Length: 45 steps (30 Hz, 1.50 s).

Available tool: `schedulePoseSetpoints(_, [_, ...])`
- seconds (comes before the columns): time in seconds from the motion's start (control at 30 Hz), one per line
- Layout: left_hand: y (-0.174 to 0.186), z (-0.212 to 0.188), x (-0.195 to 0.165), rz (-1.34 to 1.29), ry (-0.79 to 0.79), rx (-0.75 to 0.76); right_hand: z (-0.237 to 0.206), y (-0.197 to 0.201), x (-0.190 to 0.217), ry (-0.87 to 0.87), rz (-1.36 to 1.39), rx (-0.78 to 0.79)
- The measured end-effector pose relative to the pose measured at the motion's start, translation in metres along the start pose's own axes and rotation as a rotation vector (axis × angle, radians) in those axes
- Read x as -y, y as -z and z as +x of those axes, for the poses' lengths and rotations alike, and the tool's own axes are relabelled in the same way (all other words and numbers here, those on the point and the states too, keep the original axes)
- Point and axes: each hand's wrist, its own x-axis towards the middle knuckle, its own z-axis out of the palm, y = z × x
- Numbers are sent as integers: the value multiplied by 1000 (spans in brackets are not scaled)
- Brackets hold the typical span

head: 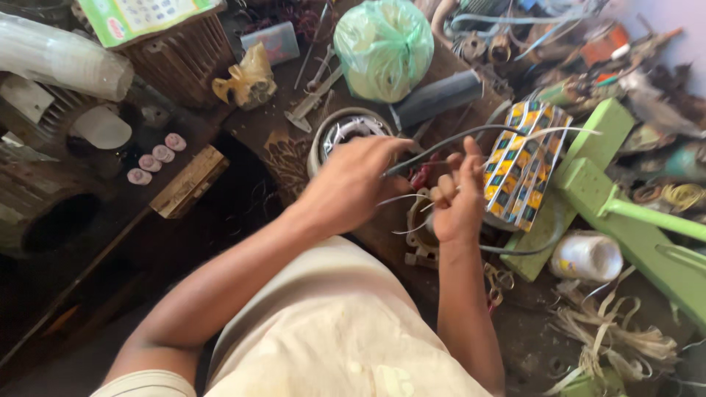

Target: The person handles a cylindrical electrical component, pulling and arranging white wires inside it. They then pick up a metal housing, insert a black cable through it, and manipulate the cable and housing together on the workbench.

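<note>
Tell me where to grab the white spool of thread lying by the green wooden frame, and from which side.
Take the white spool of thread around its rounded middle, coming from above and from its near side. It seems to lie on its side, its curved wall bare on top. The green wooden frame crowds its far and right sides, and pale straw-like strips lie just in front, so fingers should probably drop in from above.

Motion-blurred left hand (353,184) and right hand (457,195), fingertip grip on thin wires (471,134) unclear; green frame (647,235) cut off right.

Cluttered dark workbench (265,140) — daylight, pale wall (680,29)
</note>
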Motion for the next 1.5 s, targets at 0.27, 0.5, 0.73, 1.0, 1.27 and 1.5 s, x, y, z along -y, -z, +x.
schedulePoseSetpoints(0.27, [-75, 41, 33, 251, 36, 336, -29, -87, 33, 263, -319, 361])
schedulePoseSetpoints(0.5, [-70, 58, 18, 199, 272, 143, -90, -61, 6, 275, -377, 353])
schedulePoseSetpoints(0.73, [9, 49, 5, 218, 388, -112, -65, -22, 10, 566, -989, 394])
schedulePoseSetpoints(1.0, [35, -15, 31, 218, 521, -382, -23, -60, 8, 299, -916, 473])
schedulePoseSetpoints(1.27, [-21, -62, 50, -616, 453, -600, 4, -83, 23, 933, -1695, 1097])
schedulePoseSetpoints(1.5, [-47, -44, 60, -511, 209, -689, 15, -74, 11, 924, -1679, 998])
